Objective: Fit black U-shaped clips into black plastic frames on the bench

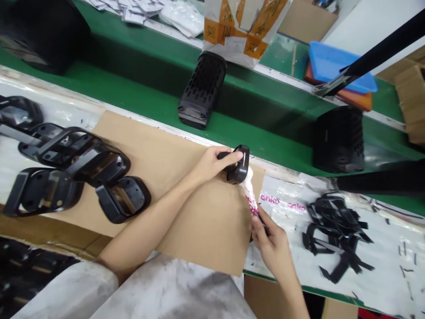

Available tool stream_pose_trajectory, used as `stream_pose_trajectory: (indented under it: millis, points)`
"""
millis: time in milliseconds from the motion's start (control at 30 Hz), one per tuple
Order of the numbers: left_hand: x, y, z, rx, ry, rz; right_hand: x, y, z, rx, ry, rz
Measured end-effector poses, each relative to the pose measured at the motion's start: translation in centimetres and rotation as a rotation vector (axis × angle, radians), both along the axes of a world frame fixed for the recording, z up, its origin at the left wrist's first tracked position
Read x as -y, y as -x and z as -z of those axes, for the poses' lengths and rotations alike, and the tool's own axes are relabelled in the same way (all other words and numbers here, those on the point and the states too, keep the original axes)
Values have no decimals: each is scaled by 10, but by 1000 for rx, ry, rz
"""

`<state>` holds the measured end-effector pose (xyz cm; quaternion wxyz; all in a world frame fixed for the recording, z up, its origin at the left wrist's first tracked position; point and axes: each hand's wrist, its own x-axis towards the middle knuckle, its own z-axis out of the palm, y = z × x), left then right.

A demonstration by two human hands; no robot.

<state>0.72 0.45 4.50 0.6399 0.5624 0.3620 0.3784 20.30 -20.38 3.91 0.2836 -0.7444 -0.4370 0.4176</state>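
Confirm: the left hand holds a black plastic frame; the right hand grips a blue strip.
The colour is wrong: the head view shows the right hand gripping a white strip with pink print. The left hand holds the black plastic frame.

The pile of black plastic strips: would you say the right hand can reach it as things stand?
Probably yes: the right hand sits beside the black strips, nothing between them, though it pinches printed film.

Left hand [210, 166] holds black frame [238, 167], right hand [270, 244] white cloth [251, 195].

frame [122, 199]: glossy black plastic | sheet [206, 235]: matt brown cardboard | bag [250, 195]: thin white plastic
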Motion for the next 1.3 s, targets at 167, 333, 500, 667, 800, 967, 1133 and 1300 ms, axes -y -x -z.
stream_pose_trajectory:
  millis: [167,333,500,667,800,967,1133,1300]
  points:
    - [-2,0,12,32,-11,37,-11,4,5,-7,53,20]
    - [-2,2,9,11,-33,59,-18,2,-6,-117,70,145]
    - [4,-4,6,6,-32,9,-15,18,-24,-78,-252,469]
    - [17,-20,8,29,-7,-114,-5,16,-12,52,-61,197]
    - [19,-23,8,47,-10,-128,-4,-3,-12,63,106,97]
    - [16,-20,7,67,-12,-119,-7,12,-25,85,-179,450]
    - [19,-21,7,60,-5,-116,-7,16,-17,98,-2,125]
    - [17,-20,6,118,93,-147,-9,-15,-22,108,68,125]
